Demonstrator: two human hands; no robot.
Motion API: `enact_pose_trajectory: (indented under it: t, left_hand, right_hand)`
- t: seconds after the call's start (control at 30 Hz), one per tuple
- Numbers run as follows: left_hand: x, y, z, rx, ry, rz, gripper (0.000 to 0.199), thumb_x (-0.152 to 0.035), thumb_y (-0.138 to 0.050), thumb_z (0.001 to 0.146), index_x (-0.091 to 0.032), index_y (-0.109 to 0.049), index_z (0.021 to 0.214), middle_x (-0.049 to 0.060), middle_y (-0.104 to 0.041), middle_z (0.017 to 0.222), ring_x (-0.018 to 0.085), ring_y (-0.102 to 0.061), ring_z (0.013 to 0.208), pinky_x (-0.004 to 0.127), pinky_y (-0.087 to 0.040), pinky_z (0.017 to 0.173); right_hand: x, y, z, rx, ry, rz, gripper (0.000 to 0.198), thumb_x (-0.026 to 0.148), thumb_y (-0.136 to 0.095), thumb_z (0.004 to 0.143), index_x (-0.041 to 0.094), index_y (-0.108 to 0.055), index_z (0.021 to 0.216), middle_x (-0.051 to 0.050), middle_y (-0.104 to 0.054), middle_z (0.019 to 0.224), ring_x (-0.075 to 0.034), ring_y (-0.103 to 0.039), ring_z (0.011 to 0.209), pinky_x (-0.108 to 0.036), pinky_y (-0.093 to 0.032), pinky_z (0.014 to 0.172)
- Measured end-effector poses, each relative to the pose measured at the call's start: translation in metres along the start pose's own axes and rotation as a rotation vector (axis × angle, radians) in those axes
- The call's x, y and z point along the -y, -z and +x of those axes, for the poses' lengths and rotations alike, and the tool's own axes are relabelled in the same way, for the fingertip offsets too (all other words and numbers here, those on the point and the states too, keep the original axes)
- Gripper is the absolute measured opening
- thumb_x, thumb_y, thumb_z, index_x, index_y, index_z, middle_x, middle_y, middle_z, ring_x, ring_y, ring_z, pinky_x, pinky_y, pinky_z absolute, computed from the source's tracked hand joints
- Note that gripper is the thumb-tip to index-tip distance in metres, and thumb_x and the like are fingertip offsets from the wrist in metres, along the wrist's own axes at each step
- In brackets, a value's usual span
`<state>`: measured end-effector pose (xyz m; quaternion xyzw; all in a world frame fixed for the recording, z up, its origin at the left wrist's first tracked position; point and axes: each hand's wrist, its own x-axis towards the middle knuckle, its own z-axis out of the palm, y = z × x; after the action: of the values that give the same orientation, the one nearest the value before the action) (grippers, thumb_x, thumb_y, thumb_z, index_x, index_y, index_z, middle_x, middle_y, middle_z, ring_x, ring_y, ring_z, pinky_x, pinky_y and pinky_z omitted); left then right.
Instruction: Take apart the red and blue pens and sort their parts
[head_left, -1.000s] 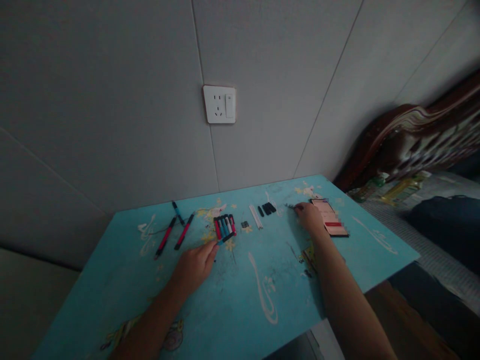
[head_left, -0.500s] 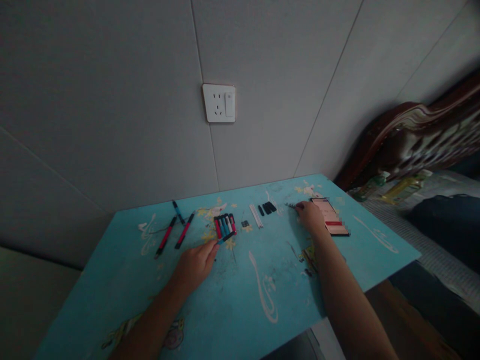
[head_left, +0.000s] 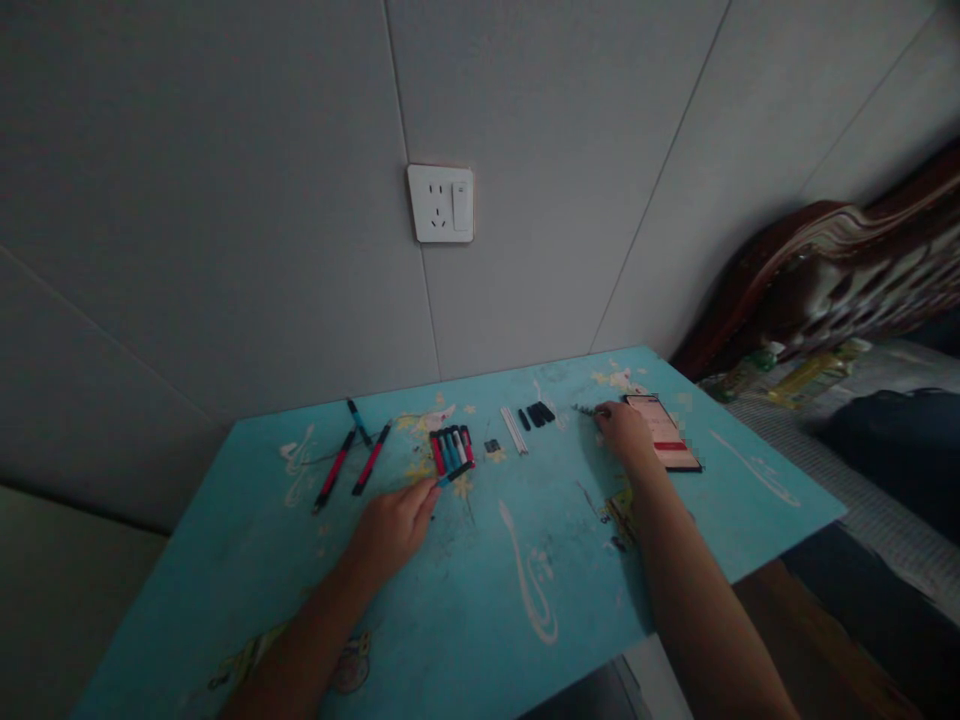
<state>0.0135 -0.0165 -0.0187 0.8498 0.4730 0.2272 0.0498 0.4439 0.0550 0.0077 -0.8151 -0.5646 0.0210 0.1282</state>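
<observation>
My left hand [head_left: 396,530] is closed in a pinch round a blue and black pen barrel [head_left: 455,474], held just in front of a row of red, blue and white pen barrels [head_left: 450,449]. At the right, my right hand [head_left: 624,430] has its fingertips pinched at a cluster of small dark pieces [head_left: 583,409], too small to name. Whether a piece is between those fingers is hidden. Thin white refills [head_left: 514,430] and several short black pieces [head_left: 540,413] lie between my hands.
Two red and black pens [head_left: 371,460] and a blue and black pen [head_left: 358,421] lie at the left. A phone [head_left: 664,432] with a lit screen lies beside my right hand. Behind the blue table [head_left: 480,600] is a wall with a socket [head_left: 441,204]. Bottles [head_left: 817,375] stand off to the right.
The view has shifted very slightly. Both hands stay in nearly the same places, the left still pinching the pen barrel.
</observation>
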Motion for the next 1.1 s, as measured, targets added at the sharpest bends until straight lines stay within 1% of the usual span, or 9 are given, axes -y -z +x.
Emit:
enact_pose_trajectory:
  t: [0.23, 0.37, 0.53, 0.67, 0.8, 0.93, 1.1]
  left_hand:
    - [-0.0003, 0.0001, 0.0001, -0.016, -0.012, 0.006, 0.034, -0.033, -0.038, 0.101, -0.016, -0.065, 0.112, 0.008, -0.075, 0.089, 0.019, -0.072, 0.075, 0.028, -0.054, 0.07]
    - [-0.0009, 0.0005, 0.0007, -0.019, -0.02, 0.015, 0.033, -0.033, -0.038, 0.101, -0.016, -0.065, 0.111, 0.008, -0.075, 0.088, 0.019, -0.072, 0.073, 0.028, -0.054, 0.068]
    - [-0.0016, 0.0014, 0.0009, -0.011, -0.016, -0.003, 0.033, -0.032, -0.038, 0.101, -0.016, -0.065, 0.113, 0.009, -0.075, 0.093, 0.019, -0.072, 0.078, 0.028, -0.055, 0.073]
    - [-0.0012, 0.0008, 0.0003, 0.006, -0.006, 0.011, 0.034, -0.033, -0.038, 0.101, -0.015, -0.067, 0.108, 0.009, -0.075, 0.089, 0.019, -0.072, 0.076, 0.028, -0.054, 0.07]
    - [-0.0003, 0.0001, 0.0004, -0.002, -0.012, 0.03, 0.034, -0.033, -0.038, 0.101, -0.016, -0.067, 0.108, 0.008, -0.074, 0.083, 0.019, -0.071, 0.07, 0.027, -0.053, 0.065]
    - [-0.001, 0.0012, 0.0011, -0.005, -0.018, 0.02, 0.033, -0.032, -0.038, 0.101, -0.017, -0.066, 0.11, 0.009, -0.075, 0.088, 0.019, -0.071, 0.075, 0.027, -0.053, 0.068]
    - [-0.0029, 0.0027, 0.0008, 0.0, -0.019, -0.001, 0.034, -0.033, -0.037, 0.102, -0.016, -0.066, 0.109, 0.009, -0.074, 0.087, 0.019, -0.072, 0.075, 0.028, -0.054, 0.069]
  right_hand:
    - [-0.0001, 0.0012, -0.0012, 0.003, -0.006, -0.009, 0.027, 0.033, -0.054, 0.09, 0.022, -0.073, 0.105, -0.011, -0.073, 0.1, -0.023, -0.067, 0.093, -0.03, -0.046, 0.079]
    - [-0.0003, 0.0011, -0.0005, 0.008, -0.015, -0.013, 0.027, 0.035, -0.055, 0.089, 0.021, -0.073, 0.104, -0.011, -0.073, 0.099, -0.023, -0.067, 0.091, -0.029, -0.046, 0.077]
    - [-0.0006, 0.001, -0.0011, -0.001, -0.017, -0.012, 0.03, 0.032, -0.055, 0.09, 0.021, -0.07, 0.112, -0.012, -0.073, 0.103, -0.024, -0.067, 0.094, -0.029, -0.045, 0.079]
    - [-0.0009, 0.0004, -0.0016, -0.01, -0.019, -0.009, 0.033, 0.032, -0.055, 0.09, 0.022, -0.067, 0.119, -0.012, -0.073, 0.103, -0.024, -0.067, 0.094, -0.03, -0.045, 0.078]
    - [-0.0007, -0.0003, -0.0016, -0.011, -0.015, -0.008, 0.028, 0.031, -0.055, 0.089, 0.022, -0.071, 0.11, -0.012, -0.073, 0.101, -0.025, -0.067, 0.094, -0.03, -0.045, 0.079]
    - [-0.0009, 0.0003, -0.0023, -0.013, -0.011, -0.007, 0.025, 0.033, -0.055, 0.089, 0.021, -0.072, 0.104, -0.012, -0.073, 0.098, -0.025, -0.068, 0.093, -0.031, -0.045, 0.078]
    - [-0.0006, 0.0012, -0.0031, -0.014, -0.011, -0.005, 0.026, 0.035, -0.055, 0.09, 0.021, -0.073, 0.102, -0.012, -0.073, 0.096, -0.025, -0.068, 0.09, -0.031, -0.045, 0.076]
